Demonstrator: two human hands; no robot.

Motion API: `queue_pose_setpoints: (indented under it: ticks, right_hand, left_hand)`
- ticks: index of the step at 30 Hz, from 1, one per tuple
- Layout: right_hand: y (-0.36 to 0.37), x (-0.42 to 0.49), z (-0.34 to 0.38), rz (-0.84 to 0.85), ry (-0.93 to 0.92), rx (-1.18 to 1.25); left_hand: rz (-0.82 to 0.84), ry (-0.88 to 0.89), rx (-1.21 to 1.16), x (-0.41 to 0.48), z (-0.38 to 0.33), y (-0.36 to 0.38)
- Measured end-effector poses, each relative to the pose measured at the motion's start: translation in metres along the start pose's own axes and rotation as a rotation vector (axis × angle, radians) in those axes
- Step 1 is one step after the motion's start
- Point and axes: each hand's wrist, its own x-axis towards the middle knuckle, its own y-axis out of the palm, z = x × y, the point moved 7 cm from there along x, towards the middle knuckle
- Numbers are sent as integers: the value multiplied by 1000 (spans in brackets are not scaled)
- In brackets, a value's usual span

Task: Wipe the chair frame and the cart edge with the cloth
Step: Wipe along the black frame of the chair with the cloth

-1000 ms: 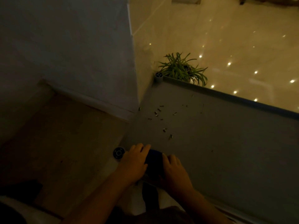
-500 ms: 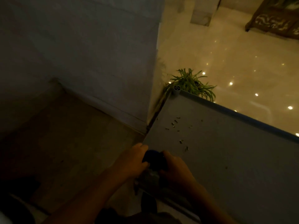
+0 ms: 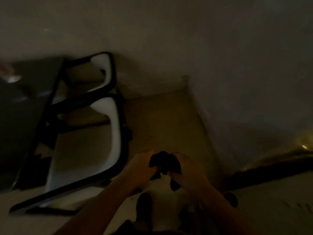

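**In the corner by the wall: you've turned off the cart and onto the chairs**

Just left of your grip there's now a stack of chair frames (image 3: 118,126), where a second ago you were looking down at the grey cart top with both hands on its near edge. My read: cart edge done or paused, chair frame next.

Both hands are up off any surface. Your left hand (image 3: 144,168) and right hand (image 3: 188,173) are each closed on the dark cloth (image 3: 163,164), bunched between them, so probably refolding.

Count: one cloth, two hands, and what looks like two black-framed chairs with pale seats, though it's dim and blurry. The cart itself is hard to make out here.
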Motion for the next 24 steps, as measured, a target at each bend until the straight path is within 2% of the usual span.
queue_pose_setpoints:
  ticks: [2,7,10,24]
  right_hand:
    - [36,20,33,135,-101,3]
    - [82,50,78,257,-179,-37]
    - [100,75,98,304,-177,-78]
    - [165,214,89,221,81,-177]
  left_hand:
    - [-145,-116,-32,-28,42,-25]
    - [-193,-269,11,-49,111,-38]
    - [-245,-290,7,-35,148,-50]
    - [-136,-229,-10,82,242,-84]
